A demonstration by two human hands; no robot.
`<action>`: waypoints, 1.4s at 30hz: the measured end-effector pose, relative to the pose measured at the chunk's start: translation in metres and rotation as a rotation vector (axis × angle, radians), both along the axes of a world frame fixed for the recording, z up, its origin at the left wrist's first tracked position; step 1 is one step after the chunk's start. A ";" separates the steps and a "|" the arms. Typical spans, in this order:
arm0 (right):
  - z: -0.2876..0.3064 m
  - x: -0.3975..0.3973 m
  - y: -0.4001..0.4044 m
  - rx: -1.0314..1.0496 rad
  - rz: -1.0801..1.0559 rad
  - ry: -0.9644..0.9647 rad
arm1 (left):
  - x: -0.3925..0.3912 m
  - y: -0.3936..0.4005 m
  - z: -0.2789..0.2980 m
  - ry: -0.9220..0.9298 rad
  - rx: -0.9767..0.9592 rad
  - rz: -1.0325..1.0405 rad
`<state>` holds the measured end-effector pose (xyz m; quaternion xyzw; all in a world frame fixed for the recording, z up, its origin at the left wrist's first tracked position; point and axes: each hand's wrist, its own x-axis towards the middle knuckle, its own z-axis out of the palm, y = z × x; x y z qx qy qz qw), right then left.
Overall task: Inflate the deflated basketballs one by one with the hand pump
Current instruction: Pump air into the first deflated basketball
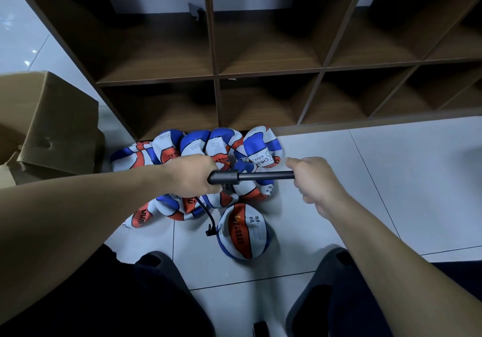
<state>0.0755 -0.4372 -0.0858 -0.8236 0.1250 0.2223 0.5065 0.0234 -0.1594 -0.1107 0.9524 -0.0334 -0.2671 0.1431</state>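
A black hand pump (250, 176) lies level between my hands above the floor. My left hand (190, 175) grips its barrel and my right hand (310, 180) grips the handle end of the drawn-out rod. A black hose (207, 212) runs down from the barrel to a part-filled blue, white and orange basketball (243, 232) on the tiles near my feet. Several flat deflated basketballs (208, 151) lie heaped behind it against the shelf.
A brown wooden cubby shelf (260, 75) stands along the back. A cardboard box (49, 125) sits at the left. My legs and dark shoes (336, 261) frame the ball on the white tiled floor (378, 180).
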 end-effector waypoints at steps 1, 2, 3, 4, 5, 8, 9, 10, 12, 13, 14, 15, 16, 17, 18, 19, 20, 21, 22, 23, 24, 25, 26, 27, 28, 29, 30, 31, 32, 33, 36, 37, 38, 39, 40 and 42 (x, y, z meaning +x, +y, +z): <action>-0.004 -0.003 0.003 0.019 -0.011 0.003 | -0.001 -0.003 -0.001 -0.010 0.018 -0.012; -0.008 -0.007 0.007 0.018 -0.023 -0.009 | -0.001 -0.006 -0.001 -0.017 0.025 -0.020; -0.010 -0.011 0.012 0.000 -0.024 -0.031 | -0.002 -0.008 -0.001 -0.019 0.024 -0.020; -0.013 -0.016 0.018 -0.020 -0.010 -0.056 | -0.002 -0.009 0.000 -0.013 0.021 -0.018; -0.015 -0.022 0.023 -0.027 0.010 -0.079 | -0.001 -0.009 0.002 -0.001 0.020 -0.019; -0.019 -0.037 0.038 -0.013 0.046 -0.122 | -0.002 -0.010 0.006 0.006 0.050 -0.031; -0.020 -0.040 0.041 -0.007 0.041 -0.126 | -0.003 -0.013 0.008 -0.002 0.062 -0.033; -0.021 -0.041 0.043 -0.001 0.033 -0.128 | -0.003 -0.017 0.009 -0.011 0.068 -0.036; -0.022 -0.041 0.044 0.004 0.022 -0.131 | -0.004 -0.026 0.012 -0.033 0.063 -0.041; -0.021 -0.041 0.044 0.007 0.019 -0.131 | -0.003 -0.030 0.013 -0.042 0.062 -0.042; -0.021 -0.040 0.045 0.013 0.018 -0.128 | -0.003 -0.033 0.015 -0.052 0.066 -0.042; -0.021 -0.041 0.046 0.020 0.015 -0.125 | -0.003 -0.036 0.017 -0.060 0.073 -0.041; -0.021 -0.041 0.047 0.026 0.011 -0.124 | -0.003 -0.039 0.018 -0.067 0.077 -0.042; -0.021 -0.042 0.048 0.026 0.010 -0.128 | -0.004 -0.042 0.019 -0.075 0.080 -0.041; -0.020 -0.042 0.048 0.018 0.012 -0.137 | -0.005 -0.045 0.019 -0.085 0.081 -0.039; -0.018 -0.042 0.049 0.006 0.018 -0.148 | -0.005 -0.049 0.020 -0.097 0.081 -0.038; -0.016 -0.042 0.050 0.000 0.024 -0.155 | -0.006 -0.052 0.020 -0.110 0.080 -0.038; -0.014 -0.042 0.050 0.004 0.031 -0.159 | -0.005 -0.054 0.020 -0.121 0.075 -0.038; -0.013 -0.041 0.050 0.012 0.041 -0.162 | -0.005 -0.054 0.021 -0.127 0.068 -0.039; -0.011 -0.041 0.049 0.015 0.058 -0.162 | -0.005 -0.053 0.021 -0.127 0.056 -0.039; -0.009 -0.041 0.047 0.011 0.086 -0.161 | -0.005 -0.051 0.021 -0.126 0.040 -0.041; -0.008 -0.039 0.044 -0.005 0.119 -0.162 | -0.006 -0.049 0.020 -0.121 0.022 -0.045; -0.008 -0.036 0.039 -0.030 0.142 -0.160 | -0.006 -0.045 0.019 -0.111 0.004 -0.048; -0.008 -0.031 0.032 -0.055 0.143 -0.155 | -0.007 -0.041 0.018 -0.095 -0.009 -0.043; -0.008 -0.025 0.024 -0.070 0.118 -0.141 | -0.008 -0.036 0.017 -0.077 -0.016 -0.029; -0.008 -0.017 0.017 -0.068 0.073 -0.122 | -0.008 -0.029 0.015 -0.059 -0.017 -0.010; -0.008 -0.010 0.010 -0.056 0.020 -0.106 | -0.008 -0.021 0.012 -0.041 -0.019 0.008; -0.007 -0.004 0.005 -0.041 -0.026 -0.102 | -0.008 -0.012 0.009 -0.016 -0.029 0.024; -0.007 0.000 0.001 -0.032 -0.054 -0.105 | -0.006 -0.005 0.007 0.012 -0.050 0.037; -0.006 0.002 -0.001 -0.031 -0.065 -0.115 | -0.005 0.000 0.005 0.038 -0.072 0.048; -0.010 0.000 0.002 -0.058 -0.087 -0.165 | -0.003 0.002 0.004 0.053 -0.079 0.043; -0.010 -0.004 0.006 -0.069 -0.098 -0.188 | -0.003 0.000 0.004 0.041 -0.069 0.038; -0.009 -0.007 0.010 -0.088 -0.106 -0.216 | -0.002 -0.003 0.004 0.022 -0.060 0.034; -0.007 -0.012 0.015 -0.110 -0.111 -0.250 | -0.002 -0.007 0.005 -0.001 -0.047 0.032; -0.005 -0.017 0.020 -0.133 -0.116 -0.290 | -0.002 -0.011 0.005 -0.023 -0.036 0.029; -0.001 -0.029 0.029 -0.166 -0.119 -0.375 | -0.001 -0.018 0.007 -0.045 -0.025 0.028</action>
